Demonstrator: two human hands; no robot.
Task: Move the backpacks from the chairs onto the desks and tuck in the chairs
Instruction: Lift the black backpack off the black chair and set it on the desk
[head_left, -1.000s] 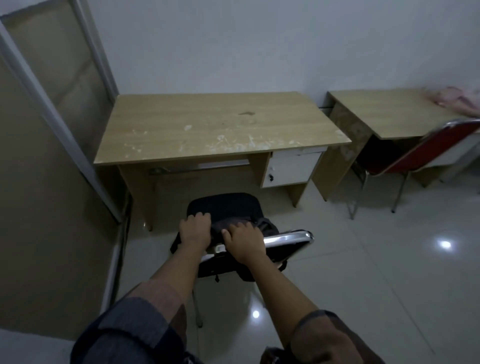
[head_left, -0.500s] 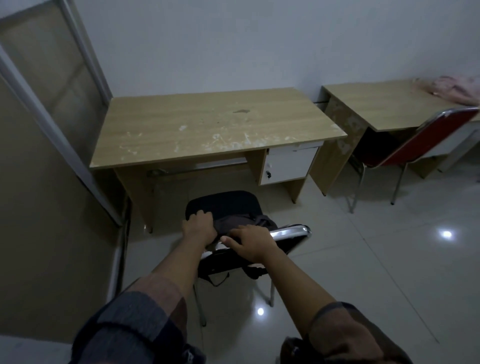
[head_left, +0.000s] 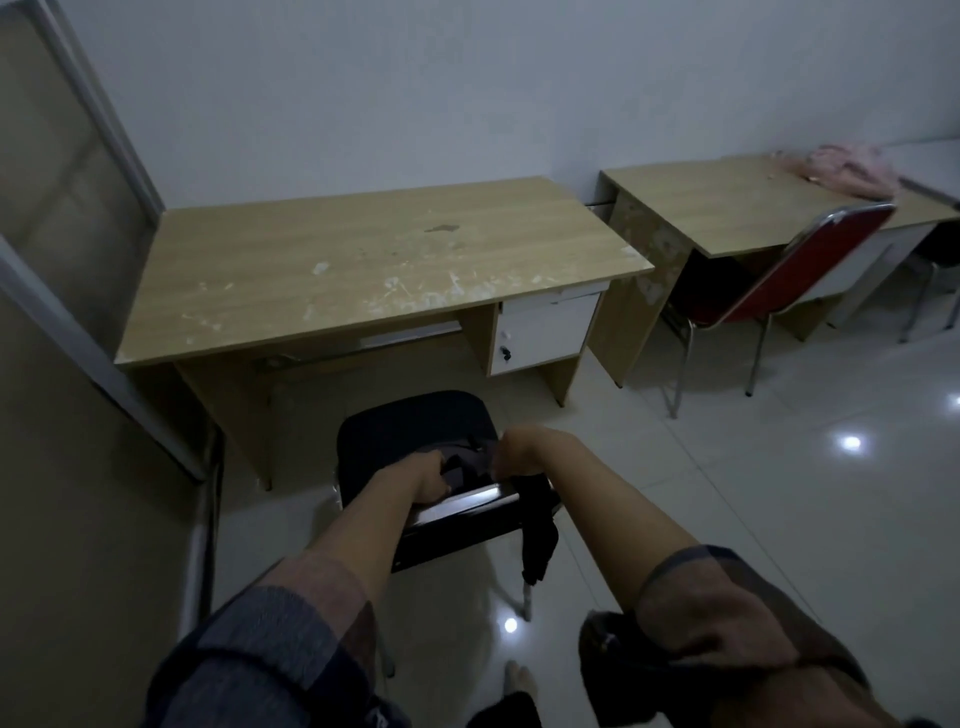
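A black chair (head_left: 410, 426) stands in front of the near wooden desk (head_left: 363, 260), its chrome-topped backrest toward me. A dark backpack (head_left: 475, 462) rests on the seat against the backrest, with a strap hanging over the backrest on the right. My left hand (head_left: 428, 480) reaches over the backrest and grips the bag's left side. My right hand (head_left: 517, 452) is closed on the bag's top right. A pink backpack (head_left: 852, 174) lies on the second desk (head_left: 753, 208) at the right, behind a red chair (head_left: 795, 280) pushed partly under it.
A glass partition with a metal frame (head_left: 93, 332) runs along the left, close to the desk's left end. The near desk has a white drawer unit (head_left: 540, 332) on its right. Glossy tiled floor (head_left: 779, 493) spreads to the right. A further chair leg (head_left: 914, 312) shows at far right.
Both hands moved from the top of the backrest down over it onto the backpack and closed on it. The view pulled back and up slightly.
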